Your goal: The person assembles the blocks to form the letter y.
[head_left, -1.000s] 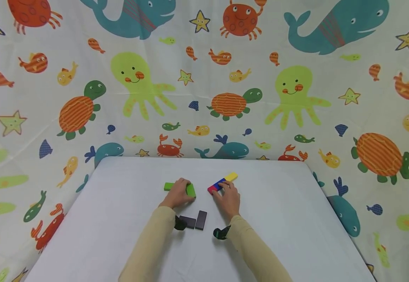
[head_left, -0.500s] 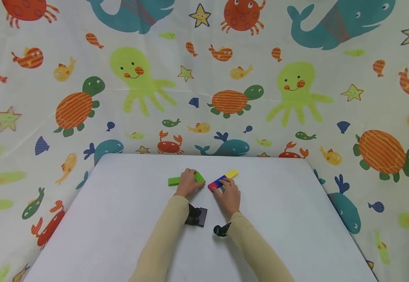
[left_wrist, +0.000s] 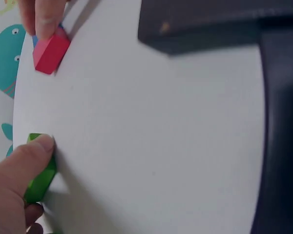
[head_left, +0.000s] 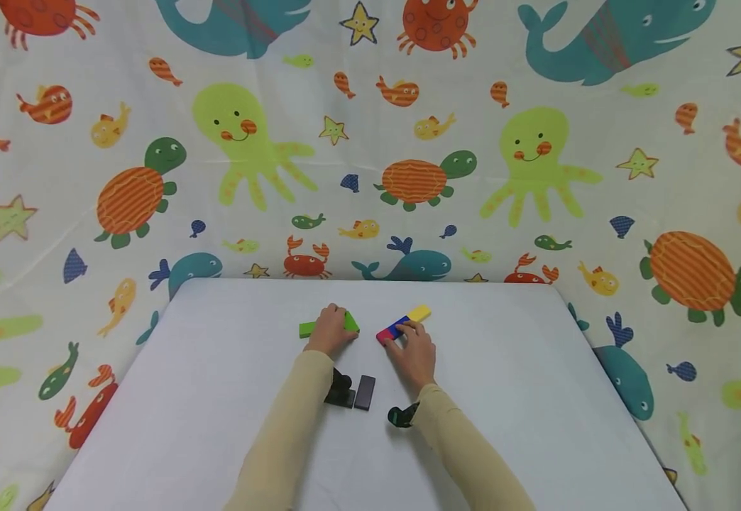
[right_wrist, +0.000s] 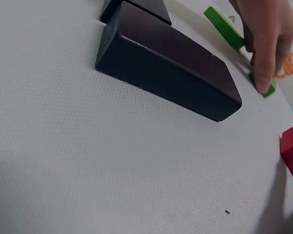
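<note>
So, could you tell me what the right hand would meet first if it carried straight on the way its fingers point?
The right hand already rests its fingertips on the row of red, blue and yellow blocks. Beyond it, only bare table shows up to the far edge, as far as depth can be judged.

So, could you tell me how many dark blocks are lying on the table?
2: one dark block lies between the two forearms, and a second dark block lies against its left side, partly hidden by the left wrist camera. More could be hidden under the arms.
</note>
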{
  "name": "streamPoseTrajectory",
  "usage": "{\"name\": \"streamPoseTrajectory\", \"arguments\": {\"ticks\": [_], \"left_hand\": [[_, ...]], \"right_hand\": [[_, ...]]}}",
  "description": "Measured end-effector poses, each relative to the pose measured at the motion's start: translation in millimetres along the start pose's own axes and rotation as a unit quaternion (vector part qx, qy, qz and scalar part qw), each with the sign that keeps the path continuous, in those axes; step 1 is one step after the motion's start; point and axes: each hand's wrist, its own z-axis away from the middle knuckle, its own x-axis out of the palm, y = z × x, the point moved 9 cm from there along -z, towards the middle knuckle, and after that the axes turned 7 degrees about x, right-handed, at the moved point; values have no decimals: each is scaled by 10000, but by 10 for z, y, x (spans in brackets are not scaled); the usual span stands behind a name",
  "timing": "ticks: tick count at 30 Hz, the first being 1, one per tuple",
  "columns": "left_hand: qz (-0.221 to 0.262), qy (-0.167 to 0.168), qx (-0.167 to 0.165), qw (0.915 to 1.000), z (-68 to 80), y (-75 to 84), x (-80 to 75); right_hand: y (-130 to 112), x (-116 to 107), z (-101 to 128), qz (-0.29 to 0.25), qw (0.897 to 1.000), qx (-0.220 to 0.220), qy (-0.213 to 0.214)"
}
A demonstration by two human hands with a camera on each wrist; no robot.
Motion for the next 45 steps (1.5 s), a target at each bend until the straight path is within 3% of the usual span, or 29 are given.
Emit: {"name": "streamPoseTrajectory", "arguments": {"ticks": [4, 8, 12, 16, 19, 26, 31, 38, 45], "left_hand": [[219, -70, -65, 9997, -7, -65, -48], [858, -116, 37, 9962, -29, -36, -68], [1604, 122, 321, 9864, -62, 74, -102], [1986, 253, 397, 9789, -75, 149, -79], [1886, 154, 499, 9807, -83, 185, 4], [1523, -524, 622, 9850, -99, 235, 97], [1559, -325, 681, 9849, -78, 245, 51], [1970, 45, 317, 9799, -65, 195, 52], [1727, -104, 457, 9839, -124, 252, 129]], "right_hand": [[23, -10, -15, 35, 10000, -26, 78], [48, 1, -20, 50, 10000, 20, 50], [54, 35, -22, 107, 9999, 40, 32], [46, 61, -16, 80, 9999, 9, 61], [47, 68, -8, 75, 10000, 37, 34], [63, 66, -27, 203, 9996, 157, -94], [54, 67, -33, 160, 9998, 103, -56], [30, 57, -31, 129, 9999, 53, -15], [45, 66, -38, 126, 9999, 79, -30]]}}
